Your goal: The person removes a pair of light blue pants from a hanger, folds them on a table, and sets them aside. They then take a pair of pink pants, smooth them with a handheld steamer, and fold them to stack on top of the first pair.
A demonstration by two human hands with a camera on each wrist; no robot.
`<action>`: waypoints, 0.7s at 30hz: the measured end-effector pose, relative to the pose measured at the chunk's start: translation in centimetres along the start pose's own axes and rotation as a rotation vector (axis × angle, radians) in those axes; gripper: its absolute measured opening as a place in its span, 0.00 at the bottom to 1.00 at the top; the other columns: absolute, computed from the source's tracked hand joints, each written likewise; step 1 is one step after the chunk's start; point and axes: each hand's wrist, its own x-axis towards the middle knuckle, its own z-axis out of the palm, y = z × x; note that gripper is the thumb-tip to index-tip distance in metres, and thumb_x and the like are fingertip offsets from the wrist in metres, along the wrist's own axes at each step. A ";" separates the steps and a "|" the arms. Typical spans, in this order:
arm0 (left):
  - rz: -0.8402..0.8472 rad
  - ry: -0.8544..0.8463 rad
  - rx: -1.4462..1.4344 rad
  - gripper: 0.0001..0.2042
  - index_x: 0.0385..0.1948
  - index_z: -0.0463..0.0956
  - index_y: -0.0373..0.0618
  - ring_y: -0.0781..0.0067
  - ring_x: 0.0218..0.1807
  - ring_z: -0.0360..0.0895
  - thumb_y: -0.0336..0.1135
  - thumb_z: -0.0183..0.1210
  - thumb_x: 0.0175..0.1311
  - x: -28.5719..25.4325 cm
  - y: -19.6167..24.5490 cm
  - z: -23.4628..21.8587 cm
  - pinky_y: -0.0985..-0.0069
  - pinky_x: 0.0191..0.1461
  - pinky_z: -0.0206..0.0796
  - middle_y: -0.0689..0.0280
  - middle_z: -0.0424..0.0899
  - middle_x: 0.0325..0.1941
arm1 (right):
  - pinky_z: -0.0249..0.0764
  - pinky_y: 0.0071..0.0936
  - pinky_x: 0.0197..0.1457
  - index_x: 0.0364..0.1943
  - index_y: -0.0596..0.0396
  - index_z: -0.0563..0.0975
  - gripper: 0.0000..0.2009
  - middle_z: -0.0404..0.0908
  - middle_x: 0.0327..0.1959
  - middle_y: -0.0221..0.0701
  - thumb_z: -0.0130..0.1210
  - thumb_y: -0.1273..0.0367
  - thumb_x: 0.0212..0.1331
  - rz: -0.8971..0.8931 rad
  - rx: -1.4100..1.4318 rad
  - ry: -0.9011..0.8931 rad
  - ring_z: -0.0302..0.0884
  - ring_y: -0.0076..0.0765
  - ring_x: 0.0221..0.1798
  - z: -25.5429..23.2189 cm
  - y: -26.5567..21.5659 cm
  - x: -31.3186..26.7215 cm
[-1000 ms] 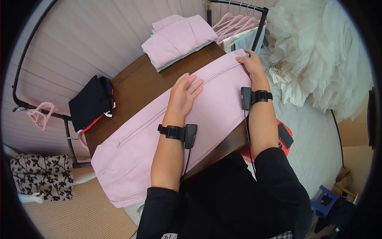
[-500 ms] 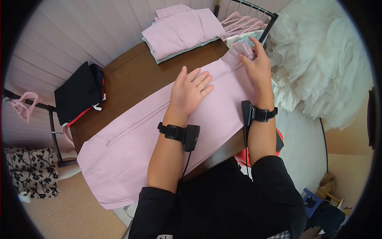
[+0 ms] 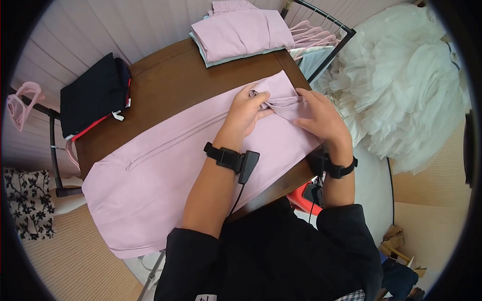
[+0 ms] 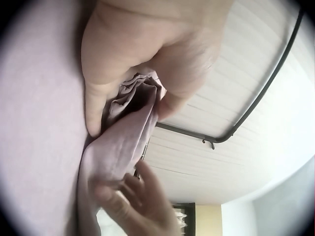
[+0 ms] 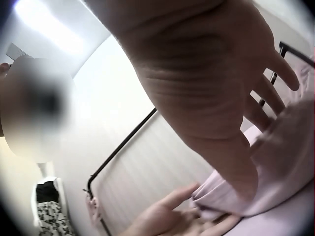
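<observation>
A long pink garment [image 3: 165, 165] lies slantwise over the brown table, its far right end gathered and folded back. The left hand [image 3: 244, 111] pinches the bunched cloth there; in the left wrist view that hand [image 4: 142, 54] has its thumb and fingers round the rumpled edge [image 4: 133, 98]. The right hand [image 3: 324, 118] rests on the folded part just to the right, fingers extended and spread. From the right wrist view, the right hand [image 5: 211, 93] touches the cloth [image 5: 280, 162] with thumb and fingertips, without curling round it.
Folded pink and light-blue clothes [image 3: 243, 34] lie at the table's [image 3: 170, 75] back. Black folded clothes [image 3: 93, 95] are at its left end. Racks with pink hangers [image 3: 314, 37] stand at both sides. White tulle [image 3: 396, 85] hangs at right; a red stool [image 3: 304, 198] stands below.
The left hand has moved right and taken hold of the gathered end. That end is folded back toward the middle, and the right hand has come down and nearer the body.
</observation>
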 end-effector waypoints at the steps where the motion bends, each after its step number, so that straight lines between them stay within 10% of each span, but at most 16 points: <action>1: 0.013 0.012 0.073 0.21 0.61 0.64 0.37 0.56 0.53 0.79 0.28 0.51 0.67 -0.1 0.0 0.2 0.51 0.57 0.73 0.55 0.75 0.57 | 0.71 0.39 0.58 0.60 0.50 0.72 0.33 0.78 0.50 0.40 0.67 0.69 0.43 0.059 0.079 -0.049 0.75 0.49 0.54 0.0 1.6 -0.3; 9: -0.069 0.065 -0.090 0.15 0.53 0.66 0.35 0.47 0.54 0.78 0.27 0.44 0.66 -0.5 0.6 0.5 0.45 0.57 0.72 0.51 0.75 0.55 | 0.72 0.30 0.50 0.56 0.55 0.75 0.29 0.79 0.46 0.37 0.65 0.71 0.44 0.345 0.285 -0.160 0.76 0.39 0.47 -2.2 2.8 -1.3; 14: -0.028 0.084 -0.150 0.14 0.51 0.66 0.34 0.47 0.54 0.78 0.28 0.44 0.67 -0.3 0.5 0.3 0.46 0.56 0.73 0.49 0.75 0.54 | 0.73 0.31 0.48 0.54 0.55 0.76 0.26 0.78 0.40 0.36 0.59 0.79 0.44 -0.086 0.291 0.029 0.76 0.40 0.41 -2.6 -2.5 -5.8; 17: -0.017 0.086 -0.195 0.15 0.53 0.65 0.34 0.52 0.53 0.79 0.26 0.47 0.66 0.0 0.1 0.1 0.50 0.54 0.75 0.50 0.76 0.53 | 0.74 0.33 0.51 0.53 0.56 0.76 0.24 0.79 0.43 0.39 0.63 0.77 0.47 -0.087 0.460 -0.231 0.78 0.45 0.46 -2.0 -4.6 -8.1; 21: 0.054 0.097 0.063 0.18 0.56 0.65 0.34 0.58 0.52 0.79 0.24 0.52 0.64 -0.3 -0.1 0.2 0.56 0.52 0.77 0.54 0.76 0.53 | 0.74 0.34 0.53 0.51 0.57 0.76 0.21 0.79 0.46 0.40 0.63 0.76 0.50 -0.056 0.361 -0.106 0.78 0.48 0.47 -0.6 -2.9 -9.6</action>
